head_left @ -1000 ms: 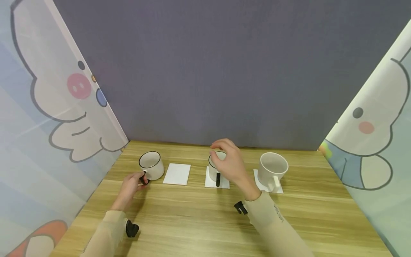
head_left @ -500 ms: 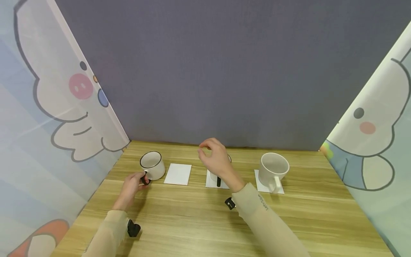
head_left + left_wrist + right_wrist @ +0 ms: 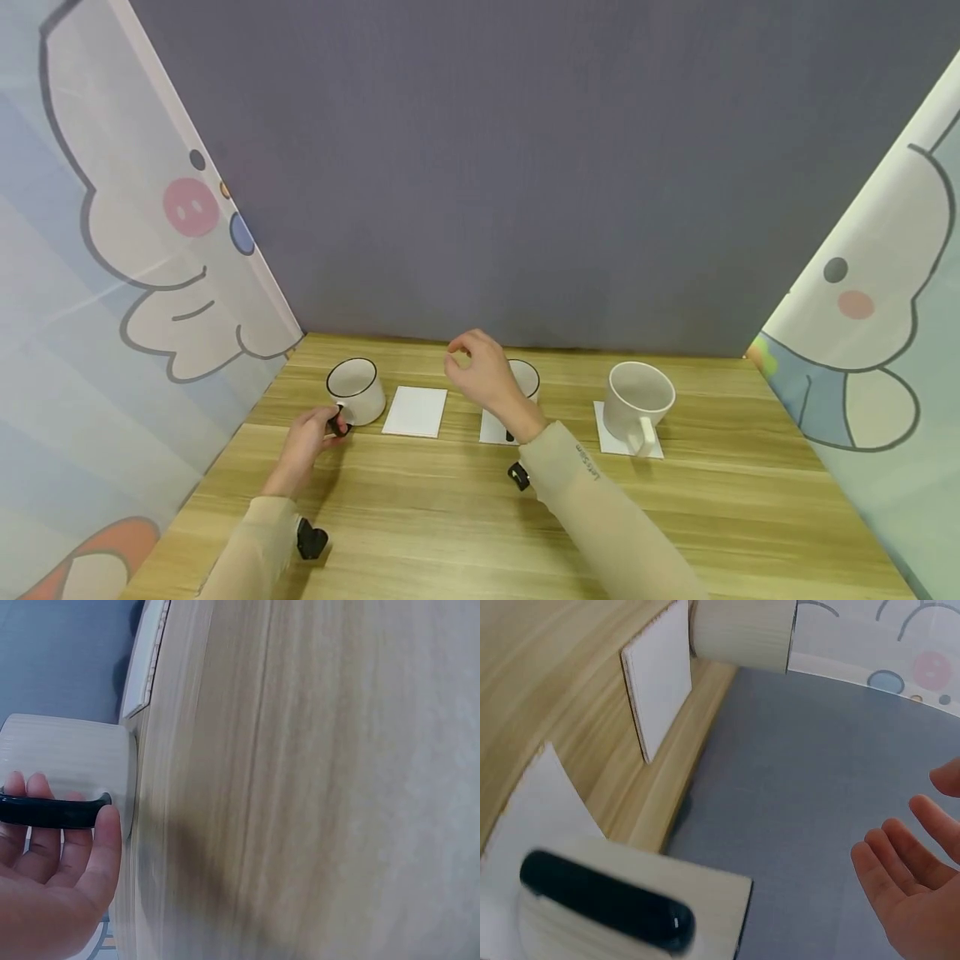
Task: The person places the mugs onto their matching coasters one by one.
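Note:
At the left of the table, my left hand (image 3: 306,437) holds the black handle (image 3: 56,811) of a white mug (image 3: 363,407) with a black rim. Its fingers curl around that handle, and the mug stands upright on the wood. Bare white coaster (image 3: 415,411) lies just right of this mug. My right hand (image 3: 483,371) is raised in front of a second black-rimmed mug (image 3: 528,379), partly covering it in the head view. Those fingers are loosely bent and hold nothing. The second mug stands on its own coaster (image 3: 491,427), its black handle (image 3: 604,900) toward me.
A larger plain white mug (image 3: 626,412) sits on a third coaster (image 3: 609,439) to the right, handle facing front. Behind the wooden table (image 3: 420,517) rises a grey panel (image 3: 480,167). Cartoon-printed sheets (image 3: 135,250) flank both sides.
My right hand has moved left, from over the second mug toward the gap beside the bare coaster. My left hand keeps its hold on the left mug's handle, with no visible movement.

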`<action>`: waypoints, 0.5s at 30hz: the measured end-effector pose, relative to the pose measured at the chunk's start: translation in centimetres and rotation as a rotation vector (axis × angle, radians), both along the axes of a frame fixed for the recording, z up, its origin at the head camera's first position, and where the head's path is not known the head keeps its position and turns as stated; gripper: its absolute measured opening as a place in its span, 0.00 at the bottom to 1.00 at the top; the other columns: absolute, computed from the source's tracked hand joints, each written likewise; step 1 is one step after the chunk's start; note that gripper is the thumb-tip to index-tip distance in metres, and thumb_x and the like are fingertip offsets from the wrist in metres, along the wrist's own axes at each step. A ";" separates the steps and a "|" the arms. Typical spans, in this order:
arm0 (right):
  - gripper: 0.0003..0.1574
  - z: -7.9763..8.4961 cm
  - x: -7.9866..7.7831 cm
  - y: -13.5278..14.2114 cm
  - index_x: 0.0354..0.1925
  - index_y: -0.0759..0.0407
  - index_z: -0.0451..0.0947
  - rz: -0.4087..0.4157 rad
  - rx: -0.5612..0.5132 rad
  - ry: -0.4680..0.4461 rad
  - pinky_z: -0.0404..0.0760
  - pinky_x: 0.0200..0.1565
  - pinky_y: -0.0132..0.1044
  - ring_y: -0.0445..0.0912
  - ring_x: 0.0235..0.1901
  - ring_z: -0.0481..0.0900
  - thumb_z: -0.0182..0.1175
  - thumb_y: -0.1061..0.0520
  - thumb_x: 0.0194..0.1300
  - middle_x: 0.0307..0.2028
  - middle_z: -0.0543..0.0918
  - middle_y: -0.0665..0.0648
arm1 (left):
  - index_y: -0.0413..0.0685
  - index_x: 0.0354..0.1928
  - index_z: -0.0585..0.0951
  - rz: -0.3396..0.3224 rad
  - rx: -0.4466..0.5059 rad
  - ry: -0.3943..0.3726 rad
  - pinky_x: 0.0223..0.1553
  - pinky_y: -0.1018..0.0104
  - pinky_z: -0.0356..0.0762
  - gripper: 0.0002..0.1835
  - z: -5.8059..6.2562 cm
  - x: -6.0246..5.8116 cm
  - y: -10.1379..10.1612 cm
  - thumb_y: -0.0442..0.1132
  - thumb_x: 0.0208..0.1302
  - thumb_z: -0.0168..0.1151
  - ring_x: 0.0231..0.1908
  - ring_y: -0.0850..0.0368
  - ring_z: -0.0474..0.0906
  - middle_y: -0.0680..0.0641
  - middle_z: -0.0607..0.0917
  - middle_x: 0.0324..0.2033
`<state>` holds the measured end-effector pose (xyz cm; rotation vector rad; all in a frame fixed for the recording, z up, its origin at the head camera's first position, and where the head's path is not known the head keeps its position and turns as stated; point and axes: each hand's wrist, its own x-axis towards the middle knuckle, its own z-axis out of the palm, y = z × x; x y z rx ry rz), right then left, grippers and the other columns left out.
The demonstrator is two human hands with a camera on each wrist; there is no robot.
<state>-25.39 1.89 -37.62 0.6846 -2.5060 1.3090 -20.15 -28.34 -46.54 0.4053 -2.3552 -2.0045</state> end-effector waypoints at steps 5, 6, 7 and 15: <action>0.14 -0.4 -0.2 -1.1 0.48 0.62 0.83 0.006 0.040 -0.037 0.75 0.60 0.51 0.55 0.58 0.77 0.60 0.55 0.68 0.53 0.82 0.58 | 0.30 0.44 0.75 0.017 -0.003 -0.017 0.47 0.59 0.82 0.19 -0.1 -0.1 0.0 0.42 0.80 0.45 0.39 0.56 0.78 0.48 0.79 0.33; 0.15 -0.5 -0.3 -1.3 0.48 0.62 0.83 0.004 0.053 -0.046 0.75 0.61 0.51 0.56 0.59 0.76 0.60 0.55 0.69 0.54 0.81 0.58 | 0.29 0.44 0.75 0.025 -0.001 -0.019 0.47 0.60 0.82 0.19 -0.1 -0.1 0.0 0.42 0.80 0.45 0.38 0.57 0.77 0.48 0.79 0.33; 0.15 -0.7 -0.3 -1.5 0.49 0.62 0.82 0.004 0.069 -0.057 0.74 0.62 0.52 0.56 0.61 0.75 0.60 0.54 0.69 0.55 0.81 0.58 | 0.29 0.44 0.75 0.032 0.000 -0.021 0.46 0.61 0.83 0.19 -0.1 -0.2 0.0 0.41 0.80 0.45 0.38 0.57 0.77 0.48 0.79 0.33; 0.16 -2.3 -0.9 -2.5 0.51 0.59 0.81 -0.002 0.175 -0.120 0.75 0.60 0.53 0.57 0.63 0.74 0.58 0.51 0.71 0.59 0.79 0.59 | 0.30 0.42 0.76 0.049 0.013 -0.012 0.44 0.62 0.83 0.17 -0.1 -0.3 0.3 0.40 0.79 0.46 0.37 0.57 0.78 0.47 0.79 0.32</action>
